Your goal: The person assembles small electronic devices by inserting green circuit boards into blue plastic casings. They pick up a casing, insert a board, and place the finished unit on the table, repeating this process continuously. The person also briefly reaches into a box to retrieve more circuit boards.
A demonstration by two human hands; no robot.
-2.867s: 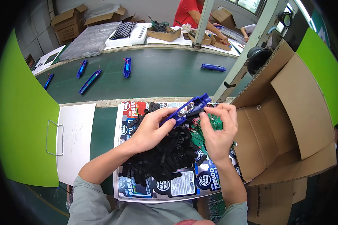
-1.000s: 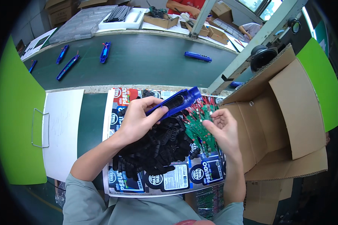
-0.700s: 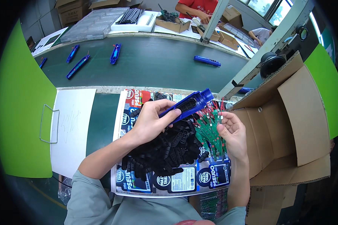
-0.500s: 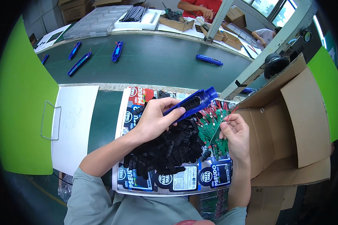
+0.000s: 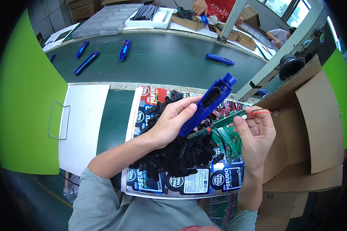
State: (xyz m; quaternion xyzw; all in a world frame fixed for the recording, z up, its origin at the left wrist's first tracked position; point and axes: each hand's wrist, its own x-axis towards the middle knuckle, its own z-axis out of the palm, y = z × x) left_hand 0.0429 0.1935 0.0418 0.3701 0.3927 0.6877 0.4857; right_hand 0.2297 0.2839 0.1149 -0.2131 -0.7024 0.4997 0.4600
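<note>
My left hand [image 5: 178, 119] is closed round a blue plastic housing [image 5: 224, 87], tilted up to the right, with a black button strip [image 5: 211, 97] set in its face. Between the thumb and fingers of my right hand [image 5: 257, 133] is a narrow green circuit board [image 5: 222, 122] with red and black wires [image 5: 258, 112] trailing to the right. The board's far end reaches left, close by the lower part of the housing. Beneath my hands lie a heap of black plastic parts [image 5: 181, 154] and a pile of green circuit boards [image 5: 230, 144] with red wires.
A printed sheet [image 5: 192, 188] lies under the parts. An open cardboard box [image 5: 324, 131] stands at the right, a green panel [image 5: 27, 107] at the left. Several blue housings [image 5: 124, 50] rest on the green belt [image 5: 162, 61] beyond. Other people work across it.
My right hand has lifted the circuit board out of the pile, its wires now hanging free. The housing in my left hand has turned steeper and moved right. My view has shifted slightly.
</note>
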